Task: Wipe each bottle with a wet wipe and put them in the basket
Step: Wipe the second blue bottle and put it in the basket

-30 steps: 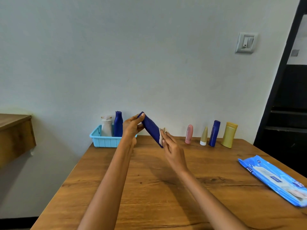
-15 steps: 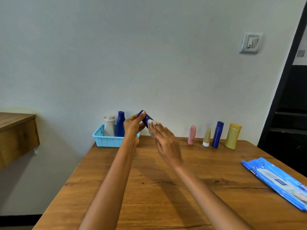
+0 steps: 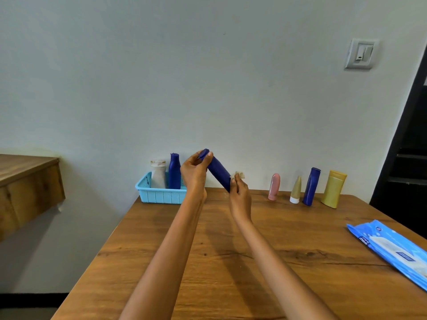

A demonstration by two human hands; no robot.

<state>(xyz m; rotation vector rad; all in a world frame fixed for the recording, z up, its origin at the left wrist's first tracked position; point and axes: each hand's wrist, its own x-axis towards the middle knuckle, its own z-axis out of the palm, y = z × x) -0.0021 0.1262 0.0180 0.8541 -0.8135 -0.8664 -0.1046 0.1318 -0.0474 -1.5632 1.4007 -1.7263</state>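
Dark blue bottle (image 3: 218, 170) held tilted in the air over the table (image 3: 231, 262). Left hand (image 3: 194, 174) pinches its cap end; right hand (image 3: 239, 195) grips a wet wipe (image 3: 239, 174) against the base. Smooth plastic, likely light, stiff and slick when damp; hold by both ends. Basket (image 3: 159, 196) holds a white bottle (image 3: 158, 173) and a blue one (image 3: 174, 172), both upright.

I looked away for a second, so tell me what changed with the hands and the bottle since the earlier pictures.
The right hand slid the wet wipe up the held blue bottle toward its cap half a second ago, and has now drawn it back down to the lower end. The left hand still grips the cap end, the bottle tilted as before. The basket, its two bottles, the four standing bottles and the wipes pack stayed put.
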